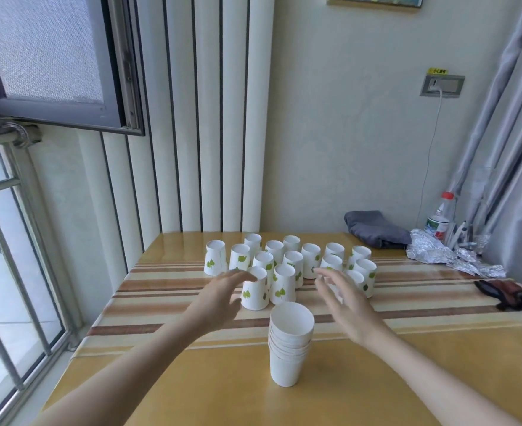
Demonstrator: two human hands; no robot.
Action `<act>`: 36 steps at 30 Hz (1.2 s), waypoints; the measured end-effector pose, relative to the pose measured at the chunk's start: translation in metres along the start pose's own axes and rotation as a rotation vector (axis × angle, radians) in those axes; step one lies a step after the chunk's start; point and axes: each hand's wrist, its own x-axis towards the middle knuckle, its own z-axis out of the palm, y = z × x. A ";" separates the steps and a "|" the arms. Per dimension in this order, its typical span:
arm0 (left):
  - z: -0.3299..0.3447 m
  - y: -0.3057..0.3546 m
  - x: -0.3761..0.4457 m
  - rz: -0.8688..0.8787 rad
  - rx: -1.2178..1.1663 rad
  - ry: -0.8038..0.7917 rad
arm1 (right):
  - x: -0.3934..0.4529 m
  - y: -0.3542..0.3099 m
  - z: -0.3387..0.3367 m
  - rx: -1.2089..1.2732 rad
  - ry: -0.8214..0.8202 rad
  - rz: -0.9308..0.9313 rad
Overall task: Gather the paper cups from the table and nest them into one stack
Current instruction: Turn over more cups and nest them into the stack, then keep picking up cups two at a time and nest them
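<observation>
A stack of nested paper cups point(290, 339) stood upright, mouth up, on the yellow table point(192, 379). Behind the stack a cluster of inverted leaf-print cups point(287, 262) stood close together on the striped runner point(161, 287). The left hand point(222, 298) reached beyond the stack's left side, fingers spread beside the nearest inverted cup point(255, 289), grasping nothing; the right hand point(344, 299) was likewise spread and empty beyond the stack's right.

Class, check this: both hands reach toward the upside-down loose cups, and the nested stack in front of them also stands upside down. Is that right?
Not quite. The head view shows the nested stack standing upright, mouth open upward. The rest holds: both hands, left and right, reach toward the upside-down loose cups.
</observation>
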 end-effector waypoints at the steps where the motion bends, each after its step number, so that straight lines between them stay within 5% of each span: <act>1: 0.000 -0.003 0.009 -0.020 0.122 0.015 | 0.012 0.008 -0.009 -0.098 0.048 0.006; 10: 0.038 -0.010 0.088 -0.052 0.567 -0.216 | 0.086 0.075 -0.056 -0.857 -0.124 0.182; 18: 0.050 -0.017 0.098 -0.100 0.570 -0.257 | 0.100 0.100 -0.038 -0.838 -0.138 0.254; 24: 0.019 -0.018 0.064 -0.215 0.505 -0.125 | 0.081 0.085 -0.037 -0.791 -0.082 0.294; 27: -0.011 -0.016 0.041 -0.330 0.227 0.078 | 0.069 0.065 -0.049 -0.580 0.063 0.318; 31: -0.035 0.008 0.014 -0.512 -0.541 0.227 | 0.048 0.016 -0.058 0.096 0.191 0.411; 33: -0.037 0.028 0.004 -0.449 -0.841 0.211 | 0.035 -0.012 -0.052 0.431 0.162 0.438; 36: -0.038 0.060 -0.005 -0.286 -0.876 0.185 | 0.017 -0.038 -0.042 0.636 0.111 0.398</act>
